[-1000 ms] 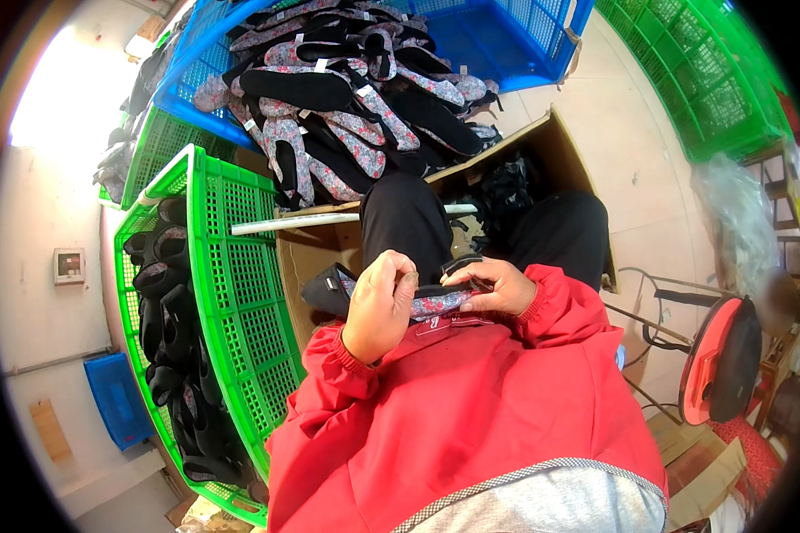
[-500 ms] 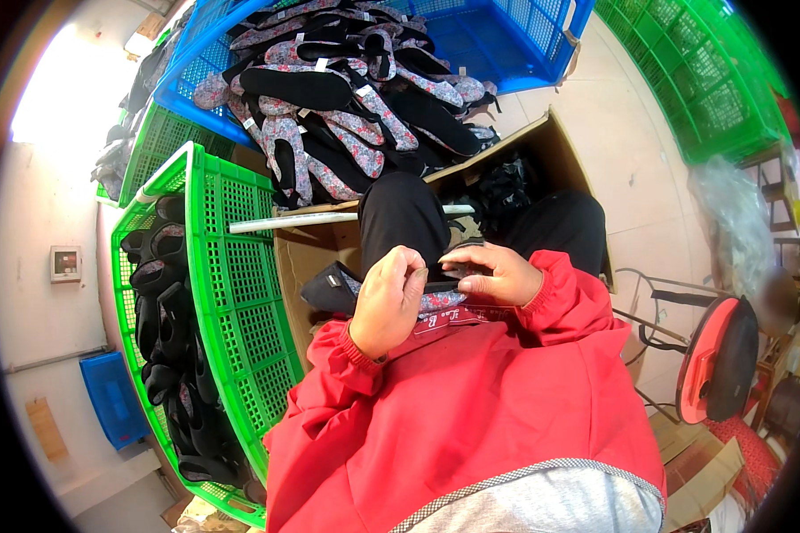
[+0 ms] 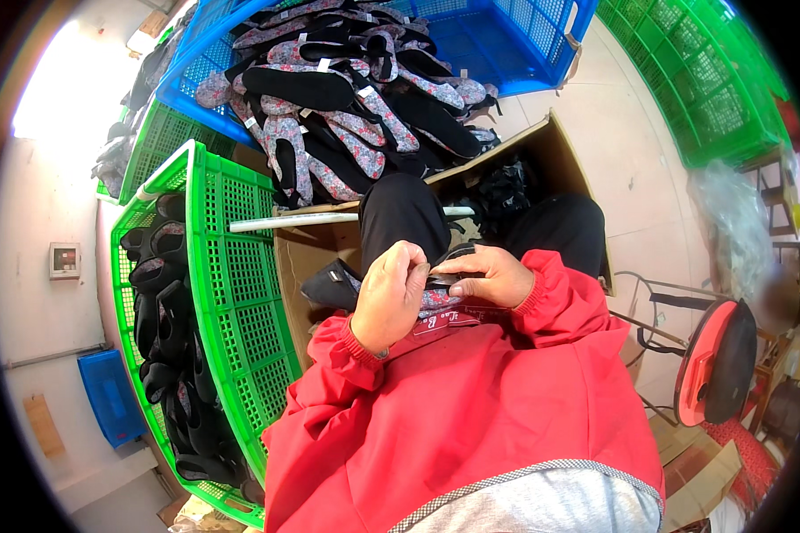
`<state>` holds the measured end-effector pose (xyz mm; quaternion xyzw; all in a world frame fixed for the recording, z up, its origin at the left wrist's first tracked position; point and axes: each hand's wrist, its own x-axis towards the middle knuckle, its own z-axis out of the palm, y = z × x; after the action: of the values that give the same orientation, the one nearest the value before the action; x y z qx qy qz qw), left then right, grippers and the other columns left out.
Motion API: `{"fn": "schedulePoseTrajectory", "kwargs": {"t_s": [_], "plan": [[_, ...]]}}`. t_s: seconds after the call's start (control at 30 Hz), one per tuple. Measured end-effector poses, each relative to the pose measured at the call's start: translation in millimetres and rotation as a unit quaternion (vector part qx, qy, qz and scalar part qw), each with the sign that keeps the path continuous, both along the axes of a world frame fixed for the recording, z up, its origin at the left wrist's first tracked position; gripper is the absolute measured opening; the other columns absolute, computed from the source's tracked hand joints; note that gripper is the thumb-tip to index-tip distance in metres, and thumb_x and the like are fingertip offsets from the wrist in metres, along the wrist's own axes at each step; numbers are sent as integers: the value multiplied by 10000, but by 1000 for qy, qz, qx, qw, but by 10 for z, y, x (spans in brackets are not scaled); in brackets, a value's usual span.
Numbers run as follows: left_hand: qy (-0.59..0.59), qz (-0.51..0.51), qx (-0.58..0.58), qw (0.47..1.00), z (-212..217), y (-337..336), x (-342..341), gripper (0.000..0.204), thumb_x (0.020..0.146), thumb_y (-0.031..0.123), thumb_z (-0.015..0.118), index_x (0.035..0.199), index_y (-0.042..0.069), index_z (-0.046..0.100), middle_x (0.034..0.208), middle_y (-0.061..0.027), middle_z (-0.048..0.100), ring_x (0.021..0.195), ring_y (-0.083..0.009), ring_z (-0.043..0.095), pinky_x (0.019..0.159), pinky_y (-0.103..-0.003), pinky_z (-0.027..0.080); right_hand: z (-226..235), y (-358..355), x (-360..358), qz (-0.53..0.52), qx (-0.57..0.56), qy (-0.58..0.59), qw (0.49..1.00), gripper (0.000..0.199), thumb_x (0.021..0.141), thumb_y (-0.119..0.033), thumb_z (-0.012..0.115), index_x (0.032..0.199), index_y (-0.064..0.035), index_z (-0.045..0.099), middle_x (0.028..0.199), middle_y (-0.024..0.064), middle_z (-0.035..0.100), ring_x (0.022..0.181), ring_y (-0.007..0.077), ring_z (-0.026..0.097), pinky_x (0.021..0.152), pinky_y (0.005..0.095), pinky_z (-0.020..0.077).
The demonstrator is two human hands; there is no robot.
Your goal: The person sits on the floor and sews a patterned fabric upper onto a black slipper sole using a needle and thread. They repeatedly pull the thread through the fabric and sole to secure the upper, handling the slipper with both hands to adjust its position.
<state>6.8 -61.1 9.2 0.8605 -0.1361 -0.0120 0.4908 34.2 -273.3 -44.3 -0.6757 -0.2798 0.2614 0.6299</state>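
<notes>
Over my lap, my left hand (image 3: 387, 298) is closed in a pinch; whatever its fingertips hold is hidden. My right hand (image 3: 496, 277) meets it from the right, thumb and fingers closed on a small dark flat piece (image 3: 441, 279) whose kind I cannot make out. Beneath both hands lies a black fabric slipper (image 3: 330, 286) with a floral-print part (image 3: 439, 302) showing below the fingers. My hands hide its middle.
A cardboard box (image 3: 542, 147) with black items stands at my knees, a white bar (image 3: 307, 220) across it. Beyond it, floral and black slippers (image 3: 347, 124) fill a blue crate (image 3: 524, 44). Green crates (image 3: 240, 266) stand left and far right; a red-and-black stool (image 3: 718, 360) is at right.
My right hand has shifted slightly left, closer to my left fingertips. The dark piece now shows between the two hands. The slipper stays on my lap.
</notes>
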Motion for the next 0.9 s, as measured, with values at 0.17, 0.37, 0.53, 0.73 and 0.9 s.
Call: {"fn": "schedulePoseTrajectory", "kwargs": {"t_s": [0.17, 0.37, 0.53, 0.73, 0.9], "plan": [[-1, 2, 3, 1000, -13, -1, 10, 102, 847, -41, 584, 894, -2, 503, 793, -166, 550, 739, -369, 564, 664, -401, 458, -84, 29, 3, -9, 31, 18, 999, 324, 858, -161, 688, 1156, -34, 668, 1097, 98, 668, 1002, 218, 625, 905, 320, 471], [-5, 13, 16, 1000, -37, 21, 12, 62, 898, -29, 552, 916, 1, 500, 781, -110, 525, 654, -230, 528, 607, -317, 443, -152, 36, -59, -71, 95, 102, 988, 386, 826, -114, 735, 1193, -35, 643, 1078, 56, 651, 934, 135, 604, 848, 260, 469], [-32, 32, 63, 997, 15, 10, 65, 46, 916, -2, 551, 919, 13, 507, 742, -91, 510, 599, -184, 515, 572, -301, 431, -124, -31, -221, -71, 86, 98, 989, 557, 725, -76, 832, 1230, -37, 602, 1088, 31, 621, 885, 74, 546, 769, 209, 444], [-124, 25, 72, 989, 86, -257, 368, 42, 868, 7, 589, 869, 18, 549, 726, -103, 523, 612, -247, 524, 587, -334, 430, -422, 102, -393, -69, 154, 204, 964, 396, 806, 0, 745, 1178, 28, 611, 1092, 48, 647, 995, 91, 586, 900, 254, 464], [-197, -44, 82, 976, 41, -595, 801, 115, 835, 21, 607, 948, 22, 630, 885, -114, 650, 842, -308, 628, 758, -382, 485, -489, 55, -381, -74, 202, 289, 933, 388, 827, -25, 736, 1183, 32, 594, 1082, 40, 647, 989, 92, 586, 903, 261, 463]]}}
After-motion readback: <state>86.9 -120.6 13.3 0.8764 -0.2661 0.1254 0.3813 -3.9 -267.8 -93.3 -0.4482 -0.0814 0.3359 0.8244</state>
